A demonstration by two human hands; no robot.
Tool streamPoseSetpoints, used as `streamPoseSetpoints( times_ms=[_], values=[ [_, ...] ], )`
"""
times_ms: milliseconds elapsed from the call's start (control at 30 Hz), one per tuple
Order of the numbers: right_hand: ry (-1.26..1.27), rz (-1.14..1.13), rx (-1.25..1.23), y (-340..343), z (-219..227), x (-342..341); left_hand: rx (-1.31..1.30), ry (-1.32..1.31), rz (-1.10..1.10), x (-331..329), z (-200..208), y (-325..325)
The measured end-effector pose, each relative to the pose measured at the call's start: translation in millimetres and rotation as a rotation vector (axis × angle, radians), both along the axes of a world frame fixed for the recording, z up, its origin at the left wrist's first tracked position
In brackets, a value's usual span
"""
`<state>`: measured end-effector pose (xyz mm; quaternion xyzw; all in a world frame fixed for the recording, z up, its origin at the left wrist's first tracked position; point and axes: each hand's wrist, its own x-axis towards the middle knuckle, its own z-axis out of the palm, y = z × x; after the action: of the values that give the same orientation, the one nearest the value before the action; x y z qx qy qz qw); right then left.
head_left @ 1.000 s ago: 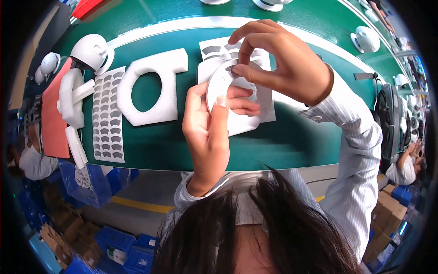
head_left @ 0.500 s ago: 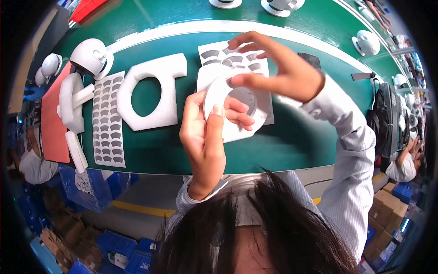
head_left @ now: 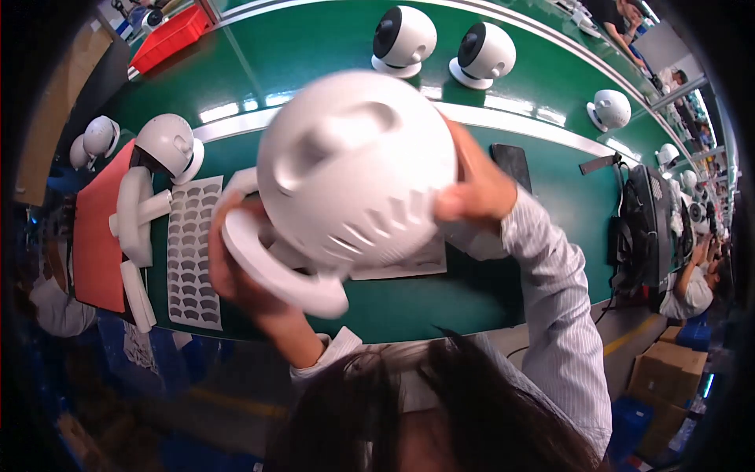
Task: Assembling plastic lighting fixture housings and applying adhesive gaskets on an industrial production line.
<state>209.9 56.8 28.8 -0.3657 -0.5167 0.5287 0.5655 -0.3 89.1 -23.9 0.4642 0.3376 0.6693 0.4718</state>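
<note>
A large white ball-shaped device is raised above the green bench, tilted, its slotted side toward me and slightly blurred. Its white ring-like base points down to the left. My left hand is closed round the base, its fingers partly hidden behind it. Pressed to the ball's right side is my right hand, thumb in front and the other fingers hidden behind. Below the ball, part of a sheet shows on the bench. The white foam piece is mostly covered by the device.
A sheet of grey curved stickers lies at the left. Beside it are foam pieces on an orange mat and a similar white device. Farther back stand more devices and a red bin. A dark flat object and black bag lie right.
The ball has come into view, lifted and tilted, with its base now at lower left. My right hand moved from above the ring-like base onto the ball; my left hand moved left with the base.
</note>
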Motion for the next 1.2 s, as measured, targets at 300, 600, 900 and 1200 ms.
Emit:
streamPoseSetpoints(
  times_ms=[300,600,900,1200],
  values=[
    [-1.384,-0.810,0.047,211.6,-45.2,41.0,0.373,0.811,-0.250,66.6,-41.5,-14.1],
    [-1.555,-1.029,0.114,215.5,-38.6,158.4,0.552,1.341,-0.172,65.3,-78.1,-30.1],
    [-0.470,-0.902,-0.414,153.9,-56.3,192.5,0.487,1.242,-0.513,64.4,-65.1,-32.1],
    [0.101,-0.431,-0.616,-11.3,-9.3,166.7,0.645,0.506,-0.131,62.3,-31.9,-17.9]
  ],
)
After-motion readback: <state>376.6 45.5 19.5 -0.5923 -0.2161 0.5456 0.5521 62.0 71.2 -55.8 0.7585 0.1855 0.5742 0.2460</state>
